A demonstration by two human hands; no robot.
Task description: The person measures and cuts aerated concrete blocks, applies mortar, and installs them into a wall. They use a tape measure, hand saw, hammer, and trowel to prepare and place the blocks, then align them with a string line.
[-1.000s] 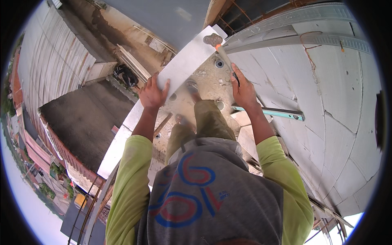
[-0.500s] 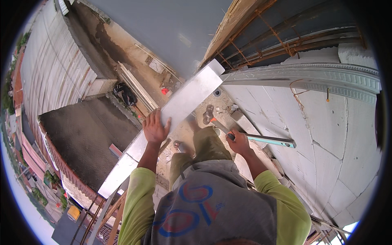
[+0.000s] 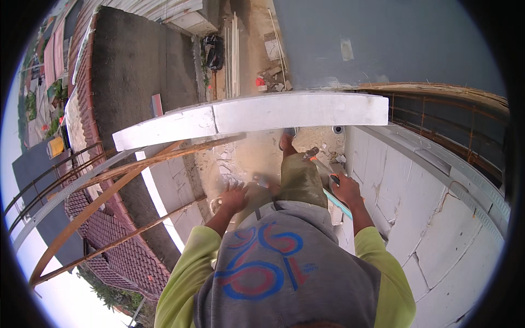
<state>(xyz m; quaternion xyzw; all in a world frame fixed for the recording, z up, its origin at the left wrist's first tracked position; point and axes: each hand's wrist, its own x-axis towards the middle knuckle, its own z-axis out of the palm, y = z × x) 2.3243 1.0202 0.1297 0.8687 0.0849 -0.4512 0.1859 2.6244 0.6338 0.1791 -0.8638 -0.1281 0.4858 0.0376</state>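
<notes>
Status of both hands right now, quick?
Left hand: open, fingers apart, nothing visible in it.
Right hand: closed, holding the hammer by its handle.

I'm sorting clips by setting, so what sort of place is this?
Most likely an outdoor building site: a row of white blocks lies ahead of the person, a wall of pale blocks with visible joints stands at right, and the right hand holds a hammer.

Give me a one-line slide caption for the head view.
Right hand holding a black-gripped metal hammer, left hand open, before a row of white rectangular blocks.
</notes>
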